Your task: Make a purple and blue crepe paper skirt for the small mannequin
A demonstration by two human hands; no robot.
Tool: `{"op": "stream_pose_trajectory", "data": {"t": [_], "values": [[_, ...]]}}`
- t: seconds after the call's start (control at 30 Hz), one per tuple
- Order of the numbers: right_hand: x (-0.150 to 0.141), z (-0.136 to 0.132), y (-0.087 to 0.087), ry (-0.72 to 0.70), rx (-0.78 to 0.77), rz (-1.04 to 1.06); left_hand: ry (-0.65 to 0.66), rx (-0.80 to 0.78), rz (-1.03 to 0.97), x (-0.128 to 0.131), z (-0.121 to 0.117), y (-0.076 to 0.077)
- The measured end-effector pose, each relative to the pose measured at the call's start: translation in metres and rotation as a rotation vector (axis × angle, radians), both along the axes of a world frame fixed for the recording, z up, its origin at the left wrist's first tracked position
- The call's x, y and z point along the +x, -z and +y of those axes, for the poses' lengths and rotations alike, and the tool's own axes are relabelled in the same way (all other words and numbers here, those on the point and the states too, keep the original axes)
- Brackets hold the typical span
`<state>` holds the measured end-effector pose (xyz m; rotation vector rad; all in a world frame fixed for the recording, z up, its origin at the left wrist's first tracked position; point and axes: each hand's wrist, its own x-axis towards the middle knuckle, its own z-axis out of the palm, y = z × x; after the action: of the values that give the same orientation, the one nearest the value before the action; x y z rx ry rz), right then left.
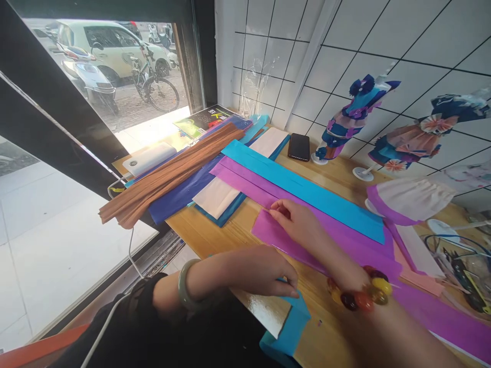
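Gripping, with curled fingers (288,271) of the left hand (257,271) and a pressed-in thumb, a blue strip (301,314) bent at the near side of the wooden table (209,243). Reaching farther across with the right hand (299,222), with thumb and forefinger brought nearly together at the near edge of an upper purple sheet (249,184); impossible to tell whether pinching it or only resting there.

Across the middle of the table, from far left to near right, that same purple sheet, with a lower purple sheet (266,227) just nearer, partly under the right hand. At left, lying slantwise, a brown pleated bundle (176,176) on top of a dark blue sheet (172,202). Along the far side of the upper purple sheet, on top of it, a long turquoise sheet (307,188). At far right, by the tiled wall (406,36), small stands in layered dresses (351,117). Crossing under the purple and turquoise, a cream strip (218,197). Beyond the turquoise, lying flat, a dark phone (299,147). Worn on the right wrist, a bracelet of chunky beads (362,299); on the left, a pale green bangle (184,283).
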<state>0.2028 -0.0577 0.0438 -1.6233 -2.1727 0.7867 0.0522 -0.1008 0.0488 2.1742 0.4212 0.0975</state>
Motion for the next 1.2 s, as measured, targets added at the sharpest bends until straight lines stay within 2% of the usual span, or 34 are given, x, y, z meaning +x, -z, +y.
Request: {"op": "stream_pose_trajectory", "data": {"t": [0.03,0.1,0.17,0.27,0.33,0.47,0.57,0.6,0.67,0.73,0.83,0.9,0.97,1.07,1.2], "values": [[0.000,-0.008,-0.006,0.003,-0.045,0.095,-0.017,-0.002,-0.002,-0.002,0.002,-0.001],[0.001,-0.029,-0.017,-0.042,-0.236,0.305,-0.048,-0.017,-0.013,-0.006,0.007,-0.004],[0.004,-0.050,-0.026,-0.085,-0.390,0.431,-0.059,-0.070,-0.019,-0.009,0.012,-0.007],[0.015,-0.076,-0.031,-0.134,-0.628,0.556,-0.059,-0.219,-0.003,-0.010,0.016,-0.011],[0.028,-0.089,-0.029,-0.098,-0.747,0.547,-0.048,-0.333,-0.012,-0.008,0.018,-0.010],[0.063,-0.106,-0.022,0.166,-0.796,0.403,0.013,-0.463,-0.060,-0.007,0.029,0.002],[0.088,-0.116,-0.018,0.312,-0.723,0.359,0.037,-0.515,-0.039,-0.007,0.046,0.008],[0.095,-0.118,-0.017,0.345,-0.691,0.344,0.042,-0.499,-0.007,-0.007,0.053,0.007],[0.102,-0.122,-0.013,0.396,-0.635,0.309,0.046,-0.371,0.077,-0.008,0.065,0.003],[0.104,-0.124,-0.009,0.399,-0.598,0.285,-0.058,-0.178,0.185,-0.010,0.075,-0.003],[0.097,-0.125,-0.003,0.316,-0.592,0.301,-0.281,0.114,0.286,-0.011,0.087,-0.005],[0.090,-0.125,0.000,0.274,-0.599,0.307,-0.308,0.245,0.301,-0.011,0.093,0.001],[0.085,-0.124,0.004,0.265,-0.594,0.314,-0.287,0.289,0.313,-0.009,0.099,0.012],[0.081,-0.122,0.009,0.270,-0.593,0.315,-0.334,0.348,0.294,-0.005,0.109,0.027],[0.076,-0.117,0.014,0.271,-0.609,0.308,-0.333,0.381,0.280,-0.002,0.120,0.036]]}}
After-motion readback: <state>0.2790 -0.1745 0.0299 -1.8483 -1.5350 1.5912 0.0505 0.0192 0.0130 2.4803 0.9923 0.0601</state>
